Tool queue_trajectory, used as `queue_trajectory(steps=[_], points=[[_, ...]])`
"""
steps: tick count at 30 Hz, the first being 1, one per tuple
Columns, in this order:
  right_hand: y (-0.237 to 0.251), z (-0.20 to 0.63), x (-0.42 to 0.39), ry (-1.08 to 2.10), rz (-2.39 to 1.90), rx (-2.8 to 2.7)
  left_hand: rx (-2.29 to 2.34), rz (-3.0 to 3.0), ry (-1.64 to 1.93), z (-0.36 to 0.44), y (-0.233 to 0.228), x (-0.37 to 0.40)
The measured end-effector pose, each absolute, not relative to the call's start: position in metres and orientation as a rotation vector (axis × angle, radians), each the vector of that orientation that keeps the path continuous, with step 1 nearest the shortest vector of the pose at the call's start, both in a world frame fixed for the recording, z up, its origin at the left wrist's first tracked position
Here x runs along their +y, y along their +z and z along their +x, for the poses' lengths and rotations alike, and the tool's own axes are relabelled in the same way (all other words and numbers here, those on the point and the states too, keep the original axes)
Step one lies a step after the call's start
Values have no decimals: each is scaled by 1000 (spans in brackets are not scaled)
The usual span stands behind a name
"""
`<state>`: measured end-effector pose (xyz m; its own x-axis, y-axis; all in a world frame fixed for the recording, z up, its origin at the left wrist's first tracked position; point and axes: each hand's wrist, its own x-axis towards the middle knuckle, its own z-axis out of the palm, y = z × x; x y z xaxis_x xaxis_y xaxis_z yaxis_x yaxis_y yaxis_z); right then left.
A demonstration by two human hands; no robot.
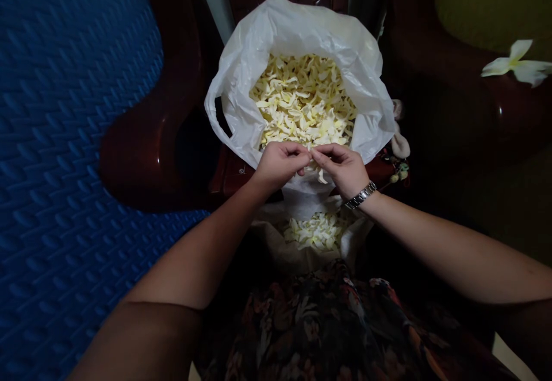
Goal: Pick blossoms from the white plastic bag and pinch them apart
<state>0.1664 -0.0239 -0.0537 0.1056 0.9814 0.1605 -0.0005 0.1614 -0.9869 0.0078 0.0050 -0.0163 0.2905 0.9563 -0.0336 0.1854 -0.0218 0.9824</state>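
Note:
Both hands meet at the front rim of a white plastic bag (371,93) filled with pale yellow-white flowers (302,99). My left hand (282,164) is closed in a pinch, thumb and forefinger pressed together; whatever is between its fingertips is too small to make out. Its fingertips touch those of my right hand (340,167), which is also pinched. White petals of a flower (322,176) show just below the right fingers, and the rest of that flower is hidden by the hand. A metal-band watch (361,195) circles the right wrist.
Below the hands, a second whitish bag (276,240) holds more loose flowers (317,230). Dark red glossy wooden furniture (133,157) flanks the bags. One flower (517,66) lies on the right piece. Small trinkets (401,145) hang beside the bag. Blue textured matting (52,168) covers the left.

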Motion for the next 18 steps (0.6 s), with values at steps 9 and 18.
queue_trajectory(steps=[9,18], points=[[-65,165,-20,857,-1192,-1286,1184,1439,939,20,-17,-1],[-69,183,1,716,-1201,-1175,1233,1451,1041,11,-17,7]])
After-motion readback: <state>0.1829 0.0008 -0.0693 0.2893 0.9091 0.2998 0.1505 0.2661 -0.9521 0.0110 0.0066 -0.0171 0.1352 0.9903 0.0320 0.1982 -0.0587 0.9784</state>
